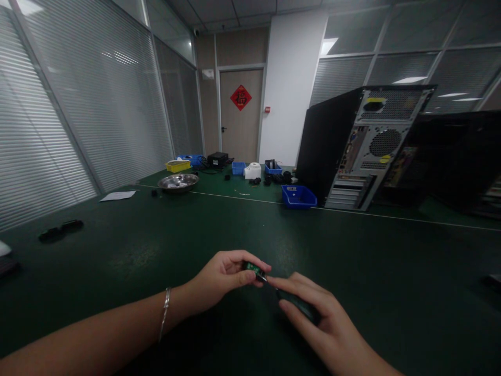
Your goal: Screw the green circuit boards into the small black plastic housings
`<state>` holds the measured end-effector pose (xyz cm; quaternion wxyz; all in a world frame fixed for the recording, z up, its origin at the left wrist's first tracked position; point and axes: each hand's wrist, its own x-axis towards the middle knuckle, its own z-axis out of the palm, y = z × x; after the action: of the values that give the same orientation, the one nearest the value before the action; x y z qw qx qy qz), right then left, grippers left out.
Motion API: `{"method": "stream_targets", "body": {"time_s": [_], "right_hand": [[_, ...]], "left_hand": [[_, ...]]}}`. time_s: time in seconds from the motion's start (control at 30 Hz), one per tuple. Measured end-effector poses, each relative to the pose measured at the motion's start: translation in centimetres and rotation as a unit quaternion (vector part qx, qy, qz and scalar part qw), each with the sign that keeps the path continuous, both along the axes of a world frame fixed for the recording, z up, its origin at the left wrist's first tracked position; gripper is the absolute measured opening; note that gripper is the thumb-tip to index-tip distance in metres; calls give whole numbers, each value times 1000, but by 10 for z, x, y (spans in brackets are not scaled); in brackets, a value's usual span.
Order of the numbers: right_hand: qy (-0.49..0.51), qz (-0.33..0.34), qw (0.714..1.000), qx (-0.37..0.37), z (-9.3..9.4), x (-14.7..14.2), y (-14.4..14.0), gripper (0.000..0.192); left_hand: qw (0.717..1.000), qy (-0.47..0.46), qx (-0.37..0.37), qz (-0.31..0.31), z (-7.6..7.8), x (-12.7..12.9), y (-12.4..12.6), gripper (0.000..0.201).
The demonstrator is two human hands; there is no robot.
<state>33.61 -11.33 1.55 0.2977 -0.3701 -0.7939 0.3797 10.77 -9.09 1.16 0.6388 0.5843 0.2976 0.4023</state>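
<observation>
Between the thumb and fingers of my left hand (230, 274) is a small green circuit board (252, 268), partly covered by the fingertips. My right hand (313, 303) is wrapped round the dark handle of a tool that looks like a screwdriver (298, 305). Its thin metal shaft points left, and the tip meets the near right edge of the board. The exact shape of the tip is too small to make out. Both hands are just above the dark green tabletop (219, 224).
A blue bin (298, 197) stands beyond my hands, beside a black computer case (364, 151). Further left are a metal bowl (178, 182), a yellow basket (178, 165) and a sheet of paper (118, 196). Dark parts (61, 230) lie at the left.
</observation>
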Motion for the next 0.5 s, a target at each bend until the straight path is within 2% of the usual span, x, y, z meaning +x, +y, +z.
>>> {"method": "stream_targets", "body": {"time_s": [0.27,0.5], "right_hand": [[-2,6,1000,-6,2,-1,1,33],[15,18,1000,-10,1,-2,-1,32]], "left_hand": [[998,-44,-33,-33,-7,-1,2,17],[995,-68,-58,-51,-4,1,0,16]]}}
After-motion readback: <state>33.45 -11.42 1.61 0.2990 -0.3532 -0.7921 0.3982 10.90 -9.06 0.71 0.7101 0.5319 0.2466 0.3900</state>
